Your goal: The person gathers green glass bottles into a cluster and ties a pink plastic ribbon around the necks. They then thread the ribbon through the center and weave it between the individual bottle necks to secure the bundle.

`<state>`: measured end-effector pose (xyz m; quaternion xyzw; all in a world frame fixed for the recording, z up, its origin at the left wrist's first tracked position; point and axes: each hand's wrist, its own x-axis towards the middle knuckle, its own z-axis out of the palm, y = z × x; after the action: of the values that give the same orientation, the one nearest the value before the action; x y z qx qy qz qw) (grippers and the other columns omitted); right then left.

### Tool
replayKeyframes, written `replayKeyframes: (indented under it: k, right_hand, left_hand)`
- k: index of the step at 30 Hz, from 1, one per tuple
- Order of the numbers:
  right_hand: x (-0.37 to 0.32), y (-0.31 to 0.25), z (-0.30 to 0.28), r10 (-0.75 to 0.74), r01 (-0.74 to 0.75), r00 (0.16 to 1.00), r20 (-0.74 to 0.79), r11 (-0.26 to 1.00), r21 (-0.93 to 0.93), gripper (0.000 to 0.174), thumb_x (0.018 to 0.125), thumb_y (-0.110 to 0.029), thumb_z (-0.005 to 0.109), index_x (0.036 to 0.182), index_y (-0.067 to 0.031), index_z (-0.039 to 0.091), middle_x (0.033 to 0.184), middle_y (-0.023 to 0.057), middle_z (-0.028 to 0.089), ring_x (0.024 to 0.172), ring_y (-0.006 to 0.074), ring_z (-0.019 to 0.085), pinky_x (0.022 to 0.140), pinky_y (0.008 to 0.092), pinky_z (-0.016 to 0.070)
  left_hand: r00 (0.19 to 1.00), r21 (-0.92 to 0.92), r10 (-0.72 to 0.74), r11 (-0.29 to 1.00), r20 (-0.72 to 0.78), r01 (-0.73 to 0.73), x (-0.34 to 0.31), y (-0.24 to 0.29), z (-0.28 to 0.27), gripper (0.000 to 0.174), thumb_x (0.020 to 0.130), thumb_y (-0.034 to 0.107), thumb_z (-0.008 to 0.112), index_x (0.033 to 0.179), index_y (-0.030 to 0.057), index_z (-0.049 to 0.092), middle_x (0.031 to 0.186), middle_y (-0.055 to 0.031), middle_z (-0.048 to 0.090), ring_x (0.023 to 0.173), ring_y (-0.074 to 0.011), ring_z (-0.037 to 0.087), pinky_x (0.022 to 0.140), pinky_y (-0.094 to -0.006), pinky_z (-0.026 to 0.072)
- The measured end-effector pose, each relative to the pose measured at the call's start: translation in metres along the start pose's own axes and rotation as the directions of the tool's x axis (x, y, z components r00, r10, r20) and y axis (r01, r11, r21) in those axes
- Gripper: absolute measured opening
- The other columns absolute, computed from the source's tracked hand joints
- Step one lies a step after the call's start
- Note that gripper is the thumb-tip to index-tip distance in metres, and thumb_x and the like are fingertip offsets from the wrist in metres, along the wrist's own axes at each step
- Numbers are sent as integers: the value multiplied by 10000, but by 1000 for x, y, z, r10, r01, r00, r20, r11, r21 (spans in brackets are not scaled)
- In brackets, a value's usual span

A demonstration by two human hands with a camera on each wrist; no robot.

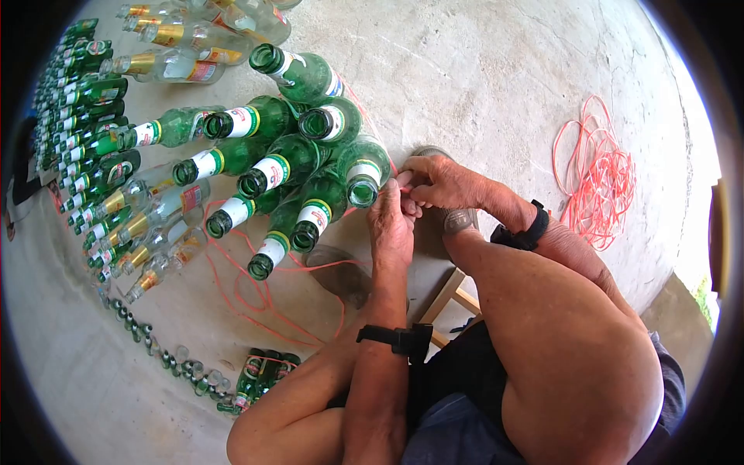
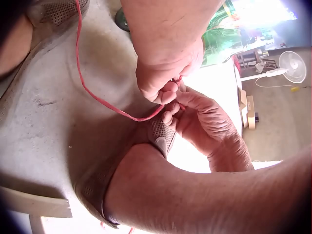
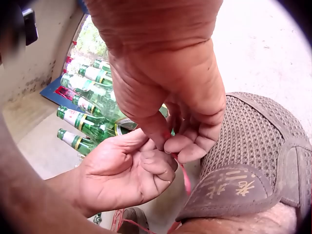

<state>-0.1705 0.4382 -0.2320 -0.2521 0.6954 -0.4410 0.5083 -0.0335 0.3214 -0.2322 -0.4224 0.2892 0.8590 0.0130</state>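
Note:
A bundle of several green glass bottles (image 1: pixel 294 159) stands in front of the person, with pink-red plastic string (image 1: pixel 353 97) running round its side. At the near edge of the bundle, the left hand (image 1: pixel 391 232) pinches the string, its fingers curled. Close against it, the right hand (image 1: pixel 446 186) grips the string between thumb and fingers. Both sets of fingertips meet around the string (image 3: pixel 186 179) in the right wrist view. From the left hand (image 2: pixel 168 63), a length of string (image 2: pixel 97 100) hangs in a loop in the left wrist view. Part of the string is hidden inside the fingers.
A tangled heap of pink-red string (image 1: pixel 601 186) lies on the concrete floor at right. Rows of green bottles (image 1: pixel 93 93) and clear bottles (image 1: pixel 182 66) fill the left side. Loose string (image 1: pixel 263 298) trails near one shoe (image 1: pixel 341 271). A wooden stool frame (image 1: pixel 446 298) is beneath the person.

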Motion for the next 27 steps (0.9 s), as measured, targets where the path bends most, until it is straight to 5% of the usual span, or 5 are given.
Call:
replayKeyframes:
  k: [4,7,10,19,27]
  right_hand:
    - [-3,-1,-3,-63,62,998,-18,995,-72,298,931,-90,677,1200,36,672,969,181,758,931,302,755,865,420,611]
    - [-8,-12,-9,150,-169,985,85,942,289,303,960,-91,641,1238,29,667,966,141,744,905,276,744,847,413,608]
    - [-12,-22,-15,280,-311,950,139,894,322,311,977,-110,631,1251,29,678,993,122,734,943,250,728,864,400,592]
    - [0,1,-6,15,-7,995,-103,997,72,319,980,-206,681,1202,16,736,1038,161,768,988,267,730,906,393,577]
    - [10,-13,-10,-3,-20,988,-156,989,-146,214,954,-206,725,1054,-26,784,969,182,763,918,318,744,849,422,587]
  left_hand:
    - [999,-17,2,1000,-52,-3,-4,3,7,492,1146,355,575,1420,-46,656,877,29,569,769,-83,478,736,-280,435]
    - [998,-32,-11,999,-56,9,0,-3,1,485,1144,332,585,1431,-54,644,863,30,567,765,-77,478,727,-274,430]
    - [994,-25,-13,1000,-105,10,0,-3,-1,444,1127,288,627,1415,-49,653,867,34,567,761,-71,472,706,-270,422]
    - [990,6,22,1000,-137,-22,1,-4,-2,275,1060,224,742,1187,-19,729,865,29,578,740,-74,468,659,-272,414]
    - [987,110,46,993,-156,-29,2,0,-4,244,1019,258,800,1035,20,748,814,27,583,676,-74,458,610,-267,399]
